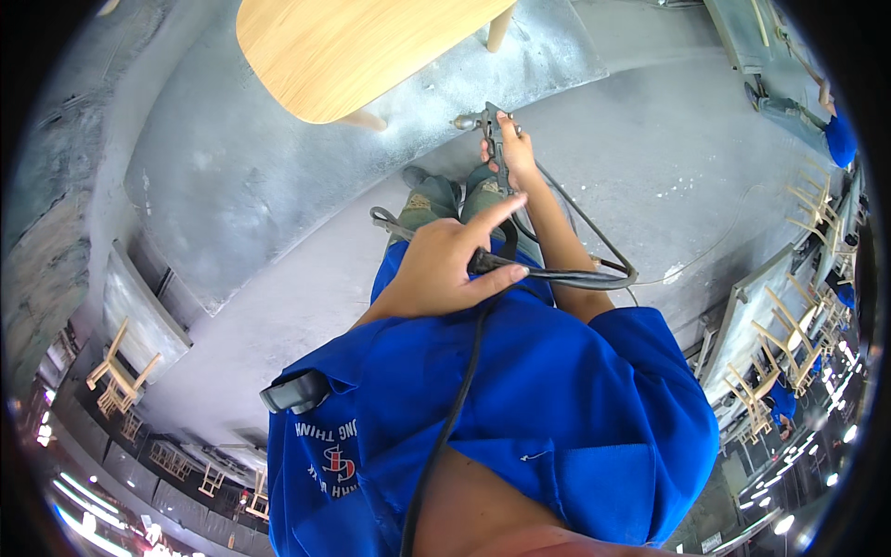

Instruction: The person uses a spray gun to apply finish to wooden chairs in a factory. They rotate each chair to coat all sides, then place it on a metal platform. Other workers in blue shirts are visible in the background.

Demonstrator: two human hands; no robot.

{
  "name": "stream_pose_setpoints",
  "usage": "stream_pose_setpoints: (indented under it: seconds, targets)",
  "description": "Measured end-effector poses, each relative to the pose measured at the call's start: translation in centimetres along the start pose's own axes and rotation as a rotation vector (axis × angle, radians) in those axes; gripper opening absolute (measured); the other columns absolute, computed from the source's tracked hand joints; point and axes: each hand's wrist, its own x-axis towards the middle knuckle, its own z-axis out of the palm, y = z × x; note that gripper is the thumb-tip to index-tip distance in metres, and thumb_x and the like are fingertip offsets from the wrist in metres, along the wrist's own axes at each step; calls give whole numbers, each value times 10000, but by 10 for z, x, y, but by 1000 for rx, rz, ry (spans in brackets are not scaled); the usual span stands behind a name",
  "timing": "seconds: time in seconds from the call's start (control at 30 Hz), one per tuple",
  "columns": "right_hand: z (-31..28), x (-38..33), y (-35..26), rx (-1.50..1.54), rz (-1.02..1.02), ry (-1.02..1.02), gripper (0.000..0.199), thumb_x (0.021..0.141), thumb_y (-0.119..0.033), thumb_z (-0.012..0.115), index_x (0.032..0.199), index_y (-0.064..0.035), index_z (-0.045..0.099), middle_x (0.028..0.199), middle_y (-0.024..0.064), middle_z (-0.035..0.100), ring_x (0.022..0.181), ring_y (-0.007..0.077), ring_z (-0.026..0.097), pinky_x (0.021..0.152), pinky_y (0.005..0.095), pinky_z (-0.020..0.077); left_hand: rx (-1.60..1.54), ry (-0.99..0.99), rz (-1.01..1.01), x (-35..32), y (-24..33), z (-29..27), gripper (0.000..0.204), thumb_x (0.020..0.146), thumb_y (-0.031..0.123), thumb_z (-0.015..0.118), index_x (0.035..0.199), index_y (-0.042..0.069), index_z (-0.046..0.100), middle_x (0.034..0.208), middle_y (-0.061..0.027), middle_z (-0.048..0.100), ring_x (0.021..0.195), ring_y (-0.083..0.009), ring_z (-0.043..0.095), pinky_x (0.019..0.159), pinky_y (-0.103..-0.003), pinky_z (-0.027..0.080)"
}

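My right hand [512, 153] is wrapped round a metal spray gun [491, 128], whose nozzle points left toward a pale wooden piece of furniture [371, 51]. That piece has a smooth rounded top and short legs, and stands on a grey-stained board. A dark hose [580, 277] loops from near the gun round to my left hand [436, 263]. The left hand has the hose between its thumb and fingers; its index finger and thumb stretch forward, and the other fingers are mostly hidden. The gun does not touch the furniture.
The grey board [218, 200] spreads ahead and to the left. Wooden chair frames [119, 371] stand at the left, with several more [789, 325] at the right. Another person [835, 135] in blue is at the far right. A thin cord [719, 251] crosses the floor.
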Motion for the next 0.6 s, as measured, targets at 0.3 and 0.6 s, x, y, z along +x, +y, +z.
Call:
stream_pose_setpoints:
  seconds: [0.3, 0.6]
  targets:
    - [-117, -28, -99, 106, -294, -5, 438, 1046, -454, 494, 1128, -44, 621, 685, 70, 619, 505, 163, 590, 376, 269, 383, -40, -94, -85, 70, 31, 57, 767, 893, 426, 745, 1520, 91, 459, 656, -95, 625, 564, -259, 599, 585, -345, 459]
    - [-216, 68, -159, 302, -273, 135, 451, 1041, -505, 486, 1113, -69, 575, 710, 88, 631, 534, 183, 615, 376, 285, 395, 122, -112, -65, 137, 51, 111, 630, 966, 406, 655, 1511, 144, 479, 754, -158, 655, 653, -337, 633, 639, -405, 490]
